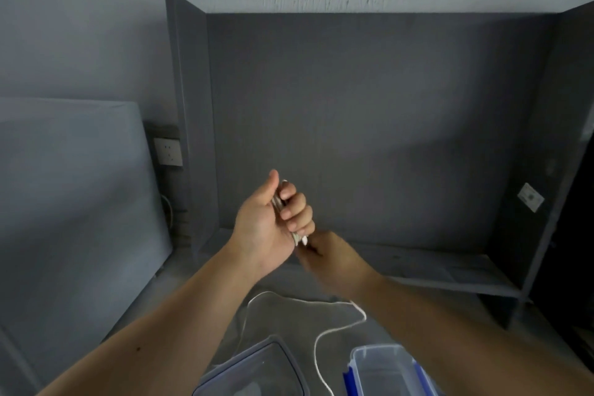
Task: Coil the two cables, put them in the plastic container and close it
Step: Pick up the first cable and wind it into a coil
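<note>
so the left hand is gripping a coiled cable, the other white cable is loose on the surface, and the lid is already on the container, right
Not quite: the lid is off, lying beside the open container, as the head view shows. The rest holds: the left hand grips a coiled cable, and the other white cable lies loose on the surface.
</note>
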